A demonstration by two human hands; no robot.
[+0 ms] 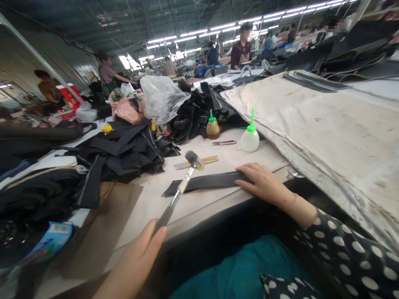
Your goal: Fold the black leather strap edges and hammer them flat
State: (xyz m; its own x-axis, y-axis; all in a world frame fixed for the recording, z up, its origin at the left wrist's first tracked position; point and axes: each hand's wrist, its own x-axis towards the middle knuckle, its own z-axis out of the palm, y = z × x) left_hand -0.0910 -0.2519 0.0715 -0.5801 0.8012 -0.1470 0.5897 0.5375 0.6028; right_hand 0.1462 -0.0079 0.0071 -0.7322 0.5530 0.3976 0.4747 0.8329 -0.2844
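Observation:
My left hand is wrapped round the dark handle of a hammer, whose head is raised over the table, a little blurred. Below the hammer a long black strip lies flat on the pale work surface. My right hand rests on the right end of that strip, fingers stretched out and pressing lightly on it. Behind the hammer head is a flat yellowish stick. Pink-handled snips lie farther back.
Two green-tipped bottles stand behind the strip. Black pieces are heaped at the left, near a clear plastic bag. A pale, raised padded board fills the right. Several people are in the background.

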